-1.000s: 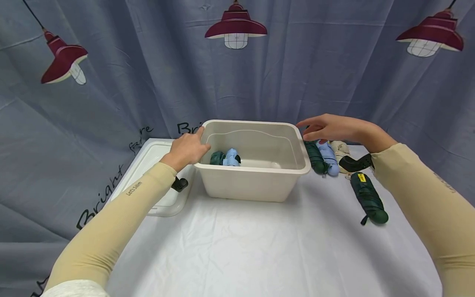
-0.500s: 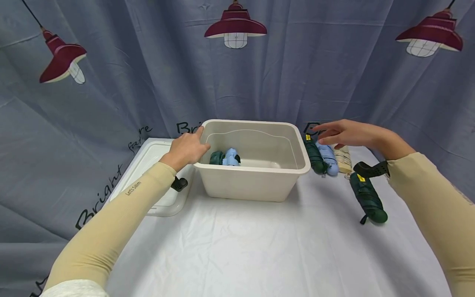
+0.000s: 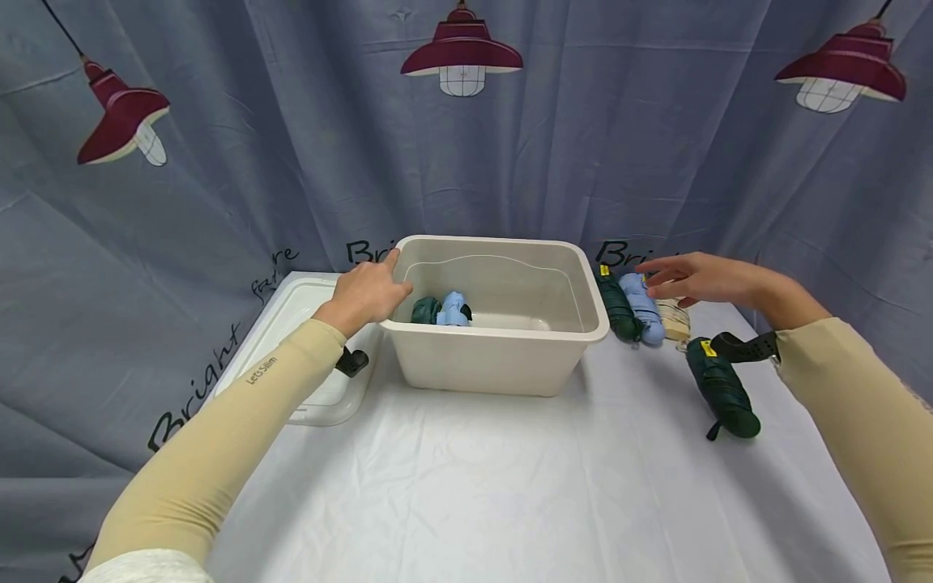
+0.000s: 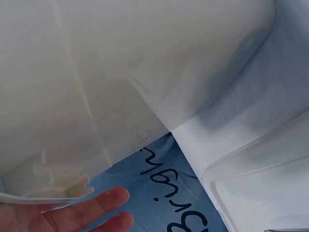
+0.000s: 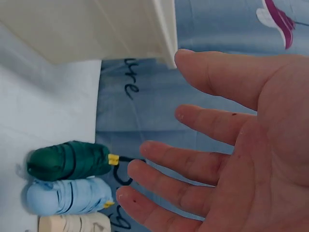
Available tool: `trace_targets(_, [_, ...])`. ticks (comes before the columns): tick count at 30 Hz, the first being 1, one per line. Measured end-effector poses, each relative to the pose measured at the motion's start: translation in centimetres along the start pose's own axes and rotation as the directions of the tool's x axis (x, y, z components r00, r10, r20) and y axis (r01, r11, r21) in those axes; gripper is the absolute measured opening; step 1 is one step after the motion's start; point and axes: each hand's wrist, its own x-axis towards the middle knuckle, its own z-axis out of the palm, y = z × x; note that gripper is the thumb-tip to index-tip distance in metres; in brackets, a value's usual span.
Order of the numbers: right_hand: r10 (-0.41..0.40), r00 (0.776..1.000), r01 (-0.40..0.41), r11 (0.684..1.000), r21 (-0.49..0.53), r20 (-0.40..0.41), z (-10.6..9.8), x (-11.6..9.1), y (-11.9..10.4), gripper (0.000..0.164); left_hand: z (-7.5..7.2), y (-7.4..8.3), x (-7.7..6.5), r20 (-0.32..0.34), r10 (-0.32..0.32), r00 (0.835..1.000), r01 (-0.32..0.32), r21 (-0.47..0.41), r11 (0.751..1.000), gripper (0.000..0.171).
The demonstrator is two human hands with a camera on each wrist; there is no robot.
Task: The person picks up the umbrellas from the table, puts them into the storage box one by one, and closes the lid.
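Observation:
A cream plastic storage box (image 3: 496,360) stands on the white table. My left hand (image 3: 368,295) rests at its left rim; in the left wrist view, straight fingers (image 4: 91,208) lie outside under the rim. A folded dark green umbrella (image 3: 426,310) and a light blue one (image 3: 454,309) lie inside the box at the left. My right hand (image 3: 717,282) hovers, fingers loosely extended and holding nothing, over a row of folded umbrellas: dark green (image 3: 619,306), light blue (image 3: 644,309) and beige (image 3: 674,321), the last partly hidden. Another dark green umbrella (image 3: 724,389) lies nearer, below my right wrist.
The box's white lid (image 3: 321,405) lies on the table left of the box, partly under my left forearm. A grey-blue curtain (image 3: 466,170) with printed lamps and lettering hangs right behind the table. White cloth (image 3: 466,486) covers the table.
My right hand has moved away from the box's right rim, rightward and slightly down over the umbrellas. More of the green and blue umbrellas now shows. My left hand has stayed put.

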Motion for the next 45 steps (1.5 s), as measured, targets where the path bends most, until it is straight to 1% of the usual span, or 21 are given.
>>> trace_targets(13, [0.039,0.999,-0.039,0.999,0.007,0.03,0.5,0.4,3.2,0.07,0.0,-0.1,-0.2,0.013,-0.01,1.0,0.01,-0.005,1.0,0.077])
trace_targets(17, [0.051,0.998,-0.051,0.999,0.014,0.024,0.6,0.2,4.2,0.073,0.0,-0.1,-0.2,0.004,-0.01,1.0,0.01,-0.008,1.0,0.077])
trace_targets(22, [0.065,0.998,-0.066,0.997,0.027,0.021,0.9,-0.2,5.4,0.073,-0.1,0.0,-0.2,0.0,-0.003,1.0,0.003,-0.01,1.0,0.077])
trace_targets(29, [0.088,0.996,-0.088,0.995,0.041,0.007,1.2,-0.5,7.3,0.082,-0.1,0.1,-0.1,0.004,0.0,1.0,0.0,-0.014,1.0,0.077])
trace_targets(35, [0.124,0.992,-0.126,0.991,0.055,0.029,1.5,-0.5,9.1,0.088,0.0,0.0,-0.1,0.003,-0.003,1.0,0.003,-0.019,1.0,0.077])
trace_targets(42, [0.19,0.981,-0.192,0.979,0.07,0.046,1.7,-0.9,11.0,0.094,0.0,0.1,-0.1,0.0,-0.002,1.0,0.002,-0.018,1.0,0.078])
trace_targets(45, [0.203,0.978,-0.207,0.976,0.071,0.054,1.8,-1.0,11.8,0.095,0.0,0.1,0.0,0.0,-0.004,1.0,0.004,-0.02,1.0,0.078])
